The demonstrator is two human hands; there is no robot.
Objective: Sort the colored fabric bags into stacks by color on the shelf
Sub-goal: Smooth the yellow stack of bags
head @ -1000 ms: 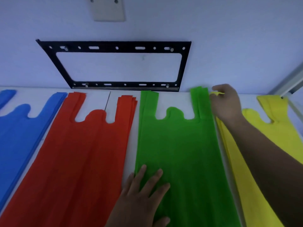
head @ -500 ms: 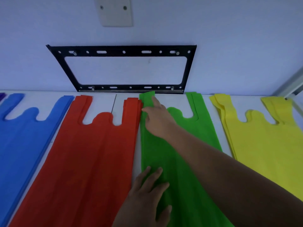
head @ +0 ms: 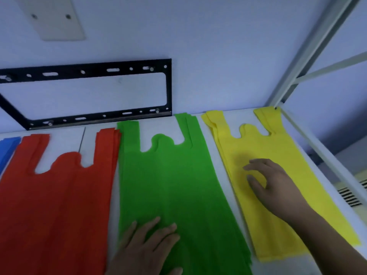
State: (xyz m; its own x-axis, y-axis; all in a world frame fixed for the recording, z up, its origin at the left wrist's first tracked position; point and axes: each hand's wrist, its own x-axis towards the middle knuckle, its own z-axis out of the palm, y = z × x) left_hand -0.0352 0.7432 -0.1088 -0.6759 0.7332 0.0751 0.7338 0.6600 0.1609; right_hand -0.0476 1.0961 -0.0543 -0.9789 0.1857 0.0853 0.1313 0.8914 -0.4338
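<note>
Flat stacks of fabric bags lie side by side on the white shelf (head: 210, 124): a blue stack (head: 7, 149) at the far left edge, a red stack (head: 59, 205), a green stack (head: 170, 185) and a yellow stack (head: 278, 175) at the right. My left hand (head: 147, 249) lies flat with spread fingers on the lower left part of the green stack. Over the middle of the yellow stack my right hand (head: 272, 181) hovers or rests with curled fingers apart, holding nothing.
A black metal bracket (head: 99, 92) is fixed to the wall behind the shelf, with a beige plate (head: 53, 18) above it. A grey metal shelf post (head: 305, 54) and rail (head: 309, 141) bound the right side. A vent (head: 351, 193) shows below right.
My right hand has left the green bag's left handle and moved right onto the yellow stack. The view has swung right. My left hand stays on the green stack.
</note>
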